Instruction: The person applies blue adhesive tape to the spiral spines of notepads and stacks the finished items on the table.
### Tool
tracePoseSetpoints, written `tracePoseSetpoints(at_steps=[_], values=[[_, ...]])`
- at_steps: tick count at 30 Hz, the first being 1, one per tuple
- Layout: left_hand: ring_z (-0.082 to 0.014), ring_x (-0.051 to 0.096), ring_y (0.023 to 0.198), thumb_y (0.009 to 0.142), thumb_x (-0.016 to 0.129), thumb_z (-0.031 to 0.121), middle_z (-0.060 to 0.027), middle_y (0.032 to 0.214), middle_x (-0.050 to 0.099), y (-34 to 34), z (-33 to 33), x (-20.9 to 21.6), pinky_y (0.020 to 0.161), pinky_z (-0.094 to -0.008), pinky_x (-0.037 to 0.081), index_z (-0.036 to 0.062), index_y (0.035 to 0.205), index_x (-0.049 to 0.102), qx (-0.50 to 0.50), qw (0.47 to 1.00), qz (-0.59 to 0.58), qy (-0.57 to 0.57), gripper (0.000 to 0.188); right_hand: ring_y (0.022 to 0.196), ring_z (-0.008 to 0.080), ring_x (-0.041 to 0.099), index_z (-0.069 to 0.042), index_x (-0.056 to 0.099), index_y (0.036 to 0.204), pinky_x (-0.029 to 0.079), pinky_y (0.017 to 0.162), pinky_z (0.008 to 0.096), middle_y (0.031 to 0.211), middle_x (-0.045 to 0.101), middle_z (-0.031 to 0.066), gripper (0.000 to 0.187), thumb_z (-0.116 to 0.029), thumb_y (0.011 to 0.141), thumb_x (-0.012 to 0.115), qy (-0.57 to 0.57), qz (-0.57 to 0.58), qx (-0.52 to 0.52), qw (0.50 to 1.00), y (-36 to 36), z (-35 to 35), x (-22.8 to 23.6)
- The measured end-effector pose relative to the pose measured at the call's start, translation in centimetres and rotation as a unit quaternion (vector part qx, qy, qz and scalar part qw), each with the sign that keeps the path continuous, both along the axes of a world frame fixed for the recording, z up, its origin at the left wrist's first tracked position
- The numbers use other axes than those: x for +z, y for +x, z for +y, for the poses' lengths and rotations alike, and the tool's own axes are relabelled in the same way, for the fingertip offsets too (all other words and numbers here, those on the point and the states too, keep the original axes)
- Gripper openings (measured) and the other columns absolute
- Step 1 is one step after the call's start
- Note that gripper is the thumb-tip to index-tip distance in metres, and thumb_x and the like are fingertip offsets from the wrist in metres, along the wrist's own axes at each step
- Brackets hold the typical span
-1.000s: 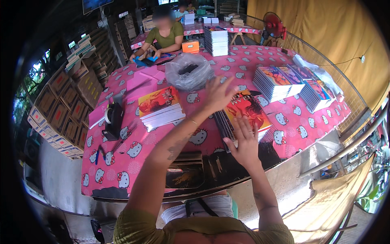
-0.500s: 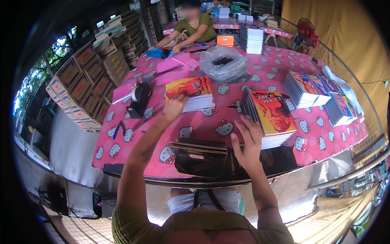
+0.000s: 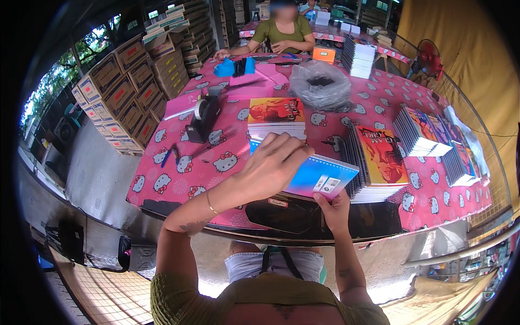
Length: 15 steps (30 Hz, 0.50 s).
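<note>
Notebook point(image 3: 310, 177) was held tilted over the near edge of the pink surface point(image 3: 181, 177), left of a notebook stack point(image 3: 382, 157). Visible cover blue, fading to purple, with white label point(image 3: 327, 183) and holes along the top. Right hand point(image 3: 335, 210) pinched its lower edge, other fingers hidden behind. Left hand point(image 3: 273, 168), bent, hid much of its left half; grip unclear.

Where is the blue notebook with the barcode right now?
In the head view, the blue notebook is just right of centre, held by the right hand and partly hidden by the left hand, left of a red-and-yellow notebook stack.
</note>
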State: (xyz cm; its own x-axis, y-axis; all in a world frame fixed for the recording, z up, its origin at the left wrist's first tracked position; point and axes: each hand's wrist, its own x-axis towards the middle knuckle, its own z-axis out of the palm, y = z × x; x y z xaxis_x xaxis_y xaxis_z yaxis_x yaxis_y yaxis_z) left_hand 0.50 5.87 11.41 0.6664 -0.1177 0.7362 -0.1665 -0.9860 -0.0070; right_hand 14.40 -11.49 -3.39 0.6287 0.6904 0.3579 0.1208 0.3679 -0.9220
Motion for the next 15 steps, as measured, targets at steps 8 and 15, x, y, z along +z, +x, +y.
tracePoseSetpoints(at_steps=[8,15], values=[[-0.0284,0.061,0.087,0.077,0.069,0.001,-0.0095,0.101,0.062,-2.2,-0.3,1.2,0.076,-0.0395,0.045,0.0018,0.112,0.064,0.008,0.999,0.051,0.010,0.036,0.093,0.0093,0.067,0.002,0.068,0.110,0.052,0.084,0.0261,0.102,0.075,0.0061,0.022,-0.001,0.089,0.075,-0.015,-0.010,-0.007,1.000,-1.0,0.3,-0.6],[-0.0255,0.060,0.089,0.074,0.071,0.004,-0.0069,0.100,0.061,-1.8,-0.9,1.1,0.078,-0.0381,0.045,0.0033,0.113,0.065,-0.010,0.998,0.056,0.035,0.039,0.086,0.0103,0.069,0.001,0.070,0.105,0.053,0.078,0.0260,0.097,0.076,0.0083,0.021,-0.005,0.087,0.078,-0.043,-0.076,-0.057,0.995,-0.7,-0.4,-1.1]])
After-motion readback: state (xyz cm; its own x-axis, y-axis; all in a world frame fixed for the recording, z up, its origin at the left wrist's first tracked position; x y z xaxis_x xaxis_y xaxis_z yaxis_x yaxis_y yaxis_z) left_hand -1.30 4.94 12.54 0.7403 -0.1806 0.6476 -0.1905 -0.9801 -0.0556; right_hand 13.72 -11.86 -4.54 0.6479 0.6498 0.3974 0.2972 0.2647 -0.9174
